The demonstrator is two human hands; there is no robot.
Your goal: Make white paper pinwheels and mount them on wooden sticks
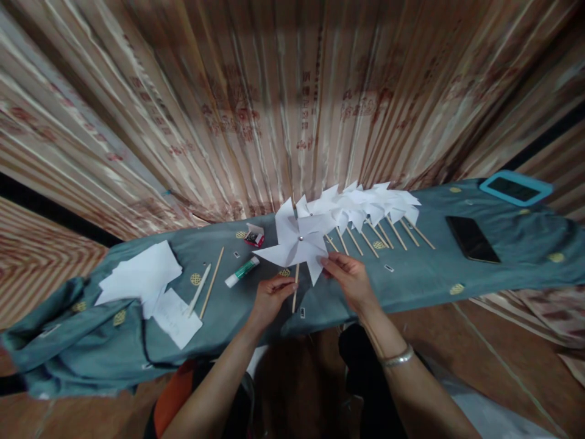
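Observation:
A white paper pinwheel (287,235) with a small round pin at its centre is held up over the table. My left hand (270,300) pinches its thin wooden stick (295,300) below the blades. At the lower right blade, the fingers of my right hand (351,280) are closed on the paper's edge. Behind it to the right, several finished-looking pinwheels (365,204) lie overlapped in a row, their sticks pointing toward me. A glue stick (242,272) with a green label and a small open red-and-black box (255,235) lie left of the held pinwheel.
On the left of the cloth-covered table (425,274) are white paper sheets (141,271), a written-on slip (177,320), a white pen (200,291) and a loose stick (212,282). A black phone (472,238) and a blue-framed device (516,187) lie right. Curtains (283,110) hang behind.

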